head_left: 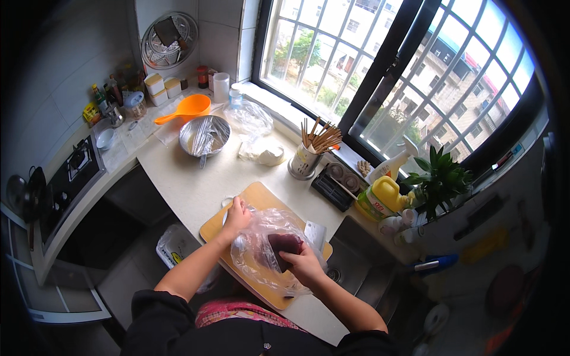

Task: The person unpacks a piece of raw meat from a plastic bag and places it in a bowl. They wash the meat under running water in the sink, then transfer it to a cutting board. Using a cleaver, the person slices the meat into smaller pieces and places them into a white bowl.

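Observation:
My left hand (237, 216) is closed on the edge of a clear plastic bag (249, 254), above the left part of a wooden cutting board (256, 193). My right hand (306, 264) grips a dark red, smooth slab of meat (285, 245), thumb on its near face. The slab is at the bag's right side; thin plastic surrounds it, and I cannot tell how much lies inside. Just beyond my right hand, a cleaver's metal blade (316, 232) rests on the board, its handle hidden. Part of a white dish (225, 216) shows behind my left wrist.
A film-covered metal bowl (205, 137), an orange ladle (191, 107) and a bagged white lump (268, 153) occupy the far counter. A chopstick holder (303, 161) stands near the window. To the right are a sink (350, 252) and yellow jug (383, 196); at left, a stove (74, 169).

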### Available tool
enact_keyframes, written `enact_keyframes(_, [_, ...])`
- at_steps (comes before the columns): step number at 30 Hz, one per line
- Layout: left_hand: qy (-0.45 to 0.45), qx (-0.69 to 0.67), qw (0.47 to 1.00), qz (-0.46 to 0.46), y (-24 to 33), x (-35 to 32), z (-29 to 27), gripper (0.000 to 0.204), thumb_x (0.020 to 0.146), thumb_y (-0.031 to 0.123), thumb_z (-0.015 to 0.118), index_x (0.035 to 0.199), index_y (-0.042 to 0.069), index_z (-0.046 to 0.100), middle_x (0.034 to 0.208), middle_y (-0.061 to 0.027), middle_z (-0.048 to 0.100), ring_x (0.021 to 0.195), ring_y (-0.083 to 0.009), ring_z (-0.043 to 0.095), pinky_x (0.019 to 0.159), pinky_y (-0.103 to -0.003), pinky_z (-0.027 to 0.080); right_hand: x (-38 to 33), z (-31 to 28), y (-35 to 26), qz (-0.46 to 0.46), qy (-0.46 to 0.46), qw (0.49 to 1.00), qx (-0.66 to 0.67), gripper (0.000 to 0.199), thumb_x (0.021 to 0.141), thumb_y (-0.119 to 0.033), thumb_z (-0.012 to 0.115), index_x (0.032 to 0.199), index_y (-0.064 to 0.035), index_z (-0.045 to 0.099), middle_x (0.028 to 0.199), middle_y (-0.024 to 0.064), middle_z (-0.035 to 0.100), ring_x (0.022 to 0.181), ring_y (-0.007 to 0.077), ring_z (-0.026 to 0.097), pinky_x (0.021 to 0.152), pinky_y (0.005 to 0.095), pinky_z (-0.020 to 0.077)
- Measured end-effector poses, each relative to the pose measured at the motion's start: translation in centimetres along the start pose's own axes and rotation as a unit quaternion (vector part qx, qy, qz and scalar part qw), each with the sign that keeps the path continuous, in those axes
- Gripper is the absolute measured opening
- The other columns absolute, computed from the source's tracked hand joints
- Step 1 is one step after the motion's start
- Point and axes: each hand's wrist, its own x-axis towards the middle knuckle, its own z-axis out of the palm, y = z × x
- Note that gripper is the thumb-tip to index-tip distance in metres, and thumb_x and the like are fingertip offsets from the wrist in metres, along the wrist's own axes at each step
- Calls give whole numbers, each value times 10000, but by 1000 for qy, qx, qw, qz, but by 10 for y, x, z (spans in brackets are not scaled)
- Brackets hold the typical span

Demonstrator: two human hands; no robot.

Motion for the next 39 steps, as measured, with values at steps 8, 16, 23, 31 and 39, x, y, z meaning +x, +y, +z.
enact_keyframes(8, [27, -177, 970, -167, -74, 11, -77, 367, 754, 17, 583, 1101, 28, 467, 864, -98, 578, 741, -178, 584, 638, -317, 490, 9, 24, -30, -52, -82, 995, 19, 375, 806, 71, 592, 1167, -9, 529, 1115, 96, 597, 1044, 218, 580, 935, 363, 462])
enact_keyframes(16, [-32, -489, 835, -252, -144, -49, -176, 481, 785, 96, 652, 1210, 0, 447, 991, -127, 608, 778, -231, 614, 669, -340, 514, 49, 30, -41, -11, -95, 988, 125, 378, 818, 54, 567, 1186, -8, 507, 1112, 113, 592, 1013, 241, 594, 894, 388, 500])
enact_keyframes(23, [-70, -623, 767, -133, -112, -124, -262, 712, 739, 255, 687, 1314, -5, 359, 1193, -163, 511, 986, -288, 560, 831, -389, 482, 119, 27, -21, 18, -22, 1000, 0, 350, 796, 75, 560, 1136, 1, 524, 1061, 109, 602, 952, 228, 611, 844, 368, 518])
enact_keyframes(31, [-89, -583, 805, -68, -74, -128, -279, 937, 663, 412, 721, 1369, -9, 272, 1316, -175, 400, 1131, -307, 474, 944, -420, 420, 172, 33, 58, -351, -124, 720, -586, 384, 663, 111, 531, 1000, -47, 624, 1076, 150, 604, 1039, 323, 563, 874, 380, 463])
enact_keyframes(39, [-100, -558, 823, -17, -57, -125, -281, 1167, 588, 569, 755, 1425, -12, 185, 1439, -187, 290, 1275, -327, 387, 1056, -452, 357, 160, 39, 56, -253, -192, 648, -692, 476, 668, -81, 675, 1136, -94, 590, 1301, 132, 470, 1233, 351, 397, 1020, 442, 348])
